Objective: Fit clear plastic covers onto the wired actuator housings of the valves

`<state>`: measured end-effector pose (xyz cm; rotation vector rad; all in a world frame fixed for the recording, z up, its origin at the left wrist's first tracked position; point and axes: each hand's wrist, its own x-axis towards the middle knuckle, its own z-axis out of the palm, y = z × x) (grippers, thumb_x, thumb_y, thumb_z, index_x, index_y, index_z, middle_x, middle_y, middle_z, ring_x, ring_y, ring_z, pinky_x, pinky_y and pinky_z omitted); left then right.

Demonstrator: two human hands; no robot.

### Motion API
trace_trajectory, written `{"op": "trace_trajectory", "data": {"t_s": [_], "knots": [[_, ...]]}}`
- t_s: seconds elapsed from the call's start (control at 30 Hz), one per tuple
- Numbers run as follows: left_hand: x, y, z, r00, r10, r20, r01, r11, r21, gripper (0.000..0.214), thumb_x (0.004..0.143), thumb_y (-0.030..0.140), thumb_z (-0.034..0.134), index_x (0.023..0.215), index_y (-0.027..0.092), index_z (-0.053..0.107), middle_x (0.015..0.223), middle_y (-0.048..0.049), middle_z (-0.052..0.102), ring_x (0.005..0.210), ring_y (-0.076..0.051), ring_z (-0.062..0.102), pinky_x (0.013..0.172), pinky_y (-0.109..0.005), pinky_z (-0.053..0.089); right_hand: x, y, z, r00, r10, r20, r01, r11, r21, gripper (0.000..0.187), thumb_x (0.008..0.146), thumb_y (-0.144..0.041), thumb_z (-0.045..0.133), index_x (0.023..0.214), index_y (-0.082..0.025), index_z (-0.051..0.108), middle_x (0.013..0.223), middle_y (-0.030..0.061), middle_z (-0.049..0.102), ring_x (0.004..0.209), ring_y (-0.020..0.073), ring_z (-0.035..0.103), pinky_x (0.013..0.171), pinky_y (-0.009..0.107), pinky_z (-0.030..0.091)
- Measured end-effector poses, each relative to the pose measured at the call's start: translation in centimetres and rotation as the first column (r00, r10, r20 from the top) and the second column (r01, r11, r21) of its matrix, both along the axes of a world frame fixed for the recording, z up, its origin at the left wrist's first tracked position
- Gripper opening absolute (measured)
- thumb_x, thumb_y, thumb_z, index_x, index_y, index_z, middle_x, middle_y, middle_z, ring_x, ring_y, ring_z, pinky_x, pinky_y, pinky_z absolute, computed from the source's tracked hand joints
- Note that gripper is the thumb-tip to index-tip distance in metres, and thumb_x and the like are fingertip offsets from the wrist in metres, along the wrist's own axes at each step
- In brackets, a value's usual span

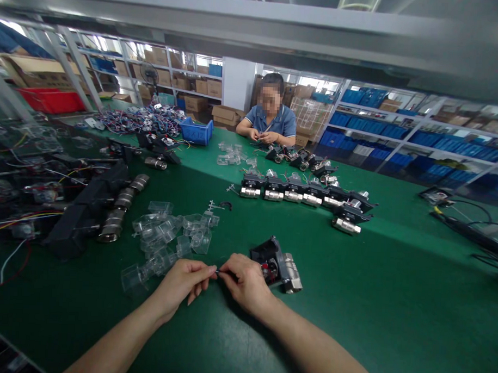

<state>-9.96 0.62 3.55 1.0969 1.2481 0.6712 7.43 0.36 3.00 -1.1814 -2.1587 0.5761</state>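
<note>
My left hand (183, 282) and my right hand (245, 281) meet low in the middle of the green table (392, 300). Both pinch a tiny thin dark part (217, 272) between their fingertips; I cannot make out what it is. Just beyond my right hand lies a black valve unit with a metal fitting (277, 263), its housing open toward me. To the left of my left hand lies a heap of clear plastic covers (165, 240).
A row of assembled black valve units (301, 195) runs across the table's middle. More units and wiring pile up at the left (89, 202). A co-worker in a blue shirt (271, 122) sits across the table near a blue bin (197, 132). Cables (464, 224) lie at right.
</note>
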Motion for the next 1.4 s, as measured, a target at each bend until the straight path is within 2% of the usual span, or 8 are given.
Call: {"op": "trace_trajectory", "data": {"t_s": [0.17,0.6,0.9,1.03,1.1,1.17,1.27,1.4], "knots": [[-0.2,0.1,0.3,0.997,0.007,-0.074,-0.006,1.0,0.014,0.043,0.065,0.054,0.067,0.062,0.011,0.065,0.046,0.0017,0.051,0.036,-0.006,0.04,0.033,-0.017,0.026,0.3,-0.3,0.6,0.998,0.003,0.058,0.0,0.999,-0.049,0.01,0.088,-0.02,0.054,0.086,-0.018,0.064,0.076,0.0019,0.062,0.072,0.0128,0.058,0.065,0.022,0.043],[-0.1,0.1,0.7,0.964,0.147,0.223,-0.062,0.936,-0.348,0.047,0.05,0.05,0.082,0.063,0.01,0.061,0.044,0.006,0.046,0.034,-0.002,0.034,0.031,-0.013,0.013,0.2,-0.1,-0.7,1.0,0.004,-0.027,-0.001,0.994,0.106,0.012,0.084,-0.013,0.055,0.08,-0.017,0.066,0.07,0.0025,0.06,0.069,0.0144,0.056,0.064,0.024,0.042],[-0.3,-0.2,0.0,0.981,0.095,0.169,-0.038,0.949,-0.314,0.048,0.054,0.054,0.078,0.07,0.01,0.065,0.046,0.0045,0.05,0.034,-0.003,0.035,0.032,-0.015,0.017,0.3,-0.1,-0.9,0.998,0.006,-0.064,0.004,0.988,0.152,0.012,0.085,-0.015,0.055,0.08,-0.018,0.066,0.07,0.0023,0.06,0.067,0.014,0.056,0.061,0.023,0.042],[-1.0,-0.3,1.4,0.997,-0.05,-0.065,0.035,0.978,-0.206,0.056,0.063,0.065,0.065,0.079,0.011,0.068,0.053,-0.0011,0.058,0.039,-0.01,0.047,0.034,-0.019,0.026,0.3,-0.2,-0.6,0.997,-0.004,-0.077,0.014,0.991,0.132,0.011,0.084,-0.014,0.055,0.082,-0.017,0.065,0.071,0.0025,0.061,0.068,0.014,0.057,0.062,0.023,0.043],[-1.9,0.4,3.2,0.932,-0.128,-0.339,0.109,0.991,-0.075,0.057,0.069,0.068,0.056,0.08,0.013,0.068,0.057,-0.0043,0.062,0.044,-0.015,0.053,0.037,-0.022,0.033,0.3,-0.2,-0.5,0.997,-0.016,-0.079,0.026,0.992,0.121,0.011,0.084,-0.014,0.054,0.082,-0.017,0.065,0.072,0.0026,0.061,0.068,0.0139,0.057,0.062,0.023,0.043],[-2.9,1.8,5.1,0.789,-0.036,-0.613,0.163,0.975,0.153,0.052,0.073,0.065,0.053,0.082,0.017,0.069,0.066,-0.0059,0.067,0.055,-0.02,0.06,0.047,-0.028,0.042,0.3,-0.2,-0.4,0.997,-0.025,-0.078,0.034,0.993,0.117,0.011,0.084,-0.015,0.055,0.081,-0.017,0.065,0.072,0.0028,0.062,0.068,0.014,0.057,0.062,0.023,0.044],[-3.3,5.3,6.9,0.617,0.196,-0.762,0.351,0.798,0.489,0.046,0.078,0.054,0.053,0.104,0.019,0.066,0.097,-0.0097,0.07,0.088,-0.028,0.064,0.075,-0.036,0.049,0.3,-0.2,-0.4,0.996,-0.037,-0.084,0.046,0.993,0.112,0.011,0.084,-0.015,0.055,0.081,-0.016,0.065,0.073,0.0031,0.062,0.069,0.014,0.058,0.064,0.023,0.044],[-1.7,10.1,6.0,0.453,0.083,-0.887,0.664,0.633,0.398,0.06,0.073,0.03,0.056,0.129,0.01,0.05,0.135,-0.0164,0.052,0.126,-0.031,0.044,0.103,-0.04,0.035,0.2,-0.1,-0.4,0.995,-0.046,-0.087,0.055,0.994,0.1,0.01,0.084,-0.015,0.055,0.081,-0.016,0.065,0.073,0.003,0.063,0.069,0.0138,0.058,0.064,0.022,0.044]]}}
